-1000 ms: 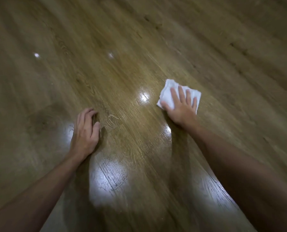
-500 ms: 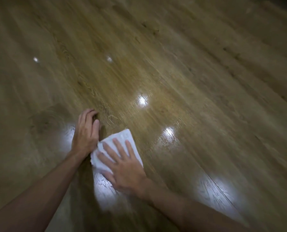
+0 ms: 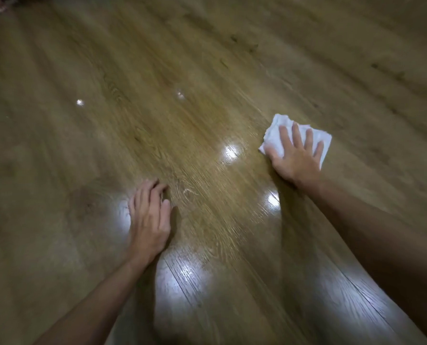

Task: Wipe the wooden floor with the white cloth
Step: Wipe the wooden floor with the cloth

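**While the right hand wipes, the left hand props**

While the right hand (image 3: 297, 155) lies flat on the white cloth (image 3: 277, 135) with straight, spread fingers, pressing it down and not pinching it, the cloth sits at about two o'clock from the centre of the head view, on the wooden floor (image 3: 207, 70). The left hand (image 3: 149, 220) rests on the bare boards at about seven o'clock, well apart from the cloth; its fingers are loosely bent, it holds nothing, and it seems to support the body.

This looks like the middle of a wiping stroke. To do it well, the palm should keep even pressure over the whole cloth so that no corner folds under. Each stroke should overlap the one beside it. The shiny reflections near the centre could show which boards have streaks.
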